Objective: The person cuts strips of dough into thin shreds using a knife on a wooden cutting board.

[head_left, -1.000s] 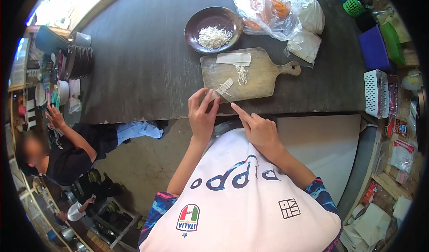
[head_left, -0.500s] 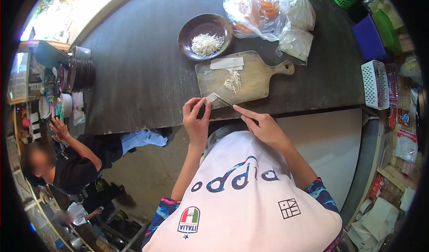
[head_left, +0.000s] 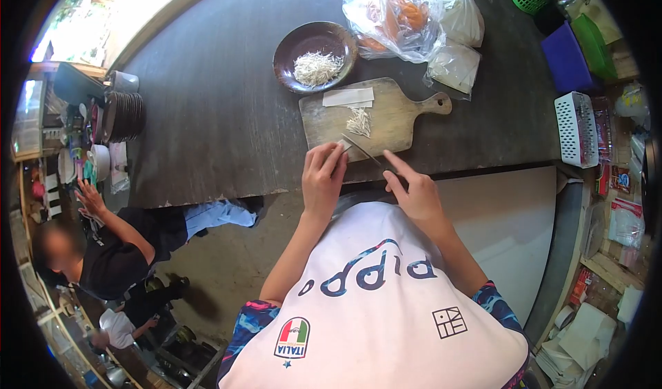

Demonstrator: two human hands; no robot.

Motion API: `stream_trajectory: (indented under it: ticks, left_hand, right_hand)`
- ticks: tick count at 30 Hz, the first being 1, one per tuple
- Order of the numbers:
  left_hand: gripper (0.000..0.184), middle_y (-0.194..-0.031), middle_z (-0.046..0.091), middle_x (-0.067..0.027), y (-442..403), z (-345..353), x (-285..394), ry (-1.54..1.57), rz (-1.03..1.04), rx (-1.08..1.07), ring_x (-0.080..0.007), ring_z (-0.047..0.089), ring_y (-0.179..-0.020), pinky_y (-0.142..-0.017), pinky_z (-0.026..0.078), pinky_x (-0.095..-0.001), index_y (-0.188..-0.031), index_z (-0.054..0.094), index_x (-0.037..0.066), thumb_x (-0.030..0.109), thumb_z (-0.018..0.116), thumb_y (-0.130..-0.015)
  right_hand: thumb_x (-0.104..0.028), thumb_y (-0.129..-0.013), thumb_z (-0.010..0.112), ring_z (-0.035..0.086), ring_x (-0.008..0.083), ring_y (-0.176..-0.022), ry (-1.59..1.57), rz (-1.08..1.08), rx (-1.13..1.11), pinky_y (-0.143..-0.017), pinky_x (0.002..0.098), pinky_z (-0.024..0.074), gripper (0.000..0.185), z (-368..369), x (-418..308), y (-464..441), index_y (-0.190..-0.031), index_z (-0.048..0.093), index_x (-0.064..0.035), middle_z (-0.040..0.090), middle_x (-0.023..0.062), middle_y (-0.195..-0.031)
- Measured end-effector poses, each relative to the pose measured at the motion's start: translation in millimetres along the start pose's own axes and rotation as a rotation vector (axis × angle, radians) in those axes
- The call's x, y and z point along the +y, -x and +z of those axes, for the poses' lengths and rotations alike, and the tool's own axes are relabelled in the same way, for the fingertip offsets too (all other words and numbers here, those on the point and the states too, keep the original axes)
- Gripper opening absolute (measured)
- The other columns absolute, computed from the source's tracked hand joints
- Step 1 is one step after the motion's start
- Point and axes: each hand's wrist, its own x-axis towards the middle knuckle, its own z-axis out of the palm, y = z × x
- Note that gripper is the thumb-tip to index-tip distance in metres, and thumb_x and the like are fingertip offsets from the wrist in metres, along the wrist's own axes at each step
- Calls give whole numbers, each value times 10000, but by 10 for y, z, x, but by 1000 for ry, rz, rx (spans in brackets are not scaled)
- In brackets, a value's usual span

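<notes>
Since the earlier frame, the left hand (head_left: 323,183) has shifted to the right along the near edge of the cutting board (head_left: 394,128), and the right hand (head_left: 419,194) has moved slightly outward with the knife (head_left: 361,149). The left hand is partly closed, its bent fingertips on a small pale piece (head_left: 346,143) at the board's near edge. The right hand grips the knife low, index finger extended; its exact hold on the handle is hard to make out. The thin blade slants up and left, its tip beside the pale piece.

Farther in on the board lies a loose pile of cut slivers (head_left: 358,121), and beyond it flat pale strips (head_left: 348,97) lie overlapping near the far edge. The board's handle points right. Just past its far left corner, a dark round dish (head_left: 284,52) holds a heap of pale shreds (head_left: 318,68). To the right of the dish, a clear plastic bag (head_left: 396,18) with orange contents lies beside a white bag (head_left: 463,18) and a flat pale packet (head_left: 454,69). All these rest on the dark surface (head_left: 207,106). At far left are stacked dark plates (head_left: 125,110), with another person (head_left: 114,261) below them, one hand raised.
</notes>
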Motion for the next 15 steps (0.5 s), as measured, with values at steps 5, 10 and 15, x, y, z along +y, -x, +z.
stream_trajectory:
  ticks: [5,10,15]
  left_hand:
    - [251,-1175,725,-82,-57,-3,-36,28,43,-62,-294,700,-1071,-886,592,-423,-1190,807,50,4,811,-943]
    - [283,-1209,712,-87,-59,-36,-53,-1,54,-119,-296,700,-1081,-886,594,-426,-1211,791,44,-24,788,-936]
    - [323,-1237,701,-99,-68,-57,-84,-34,101,-144,-305,697,-1144,-927,612,-433,-1211,772,4,-60,773,-895]
  right_hand:
    - [-398,-1098,672,800,383,-933,54,76,73,-850,499,589,341,12,51,19,-1289,686,-115,817,169,-975]
    - [-391,-1088,689,790,387,-911,-44,61,28,-842,488,584,304,107,2,-21,-1179,668,-102,803,155,-942]
    - [-350,-1081,694,779,381,-905,-58,-35,74,-824,482,578,266,169,-16,-55,-1142,662,-92,788,141,-922]
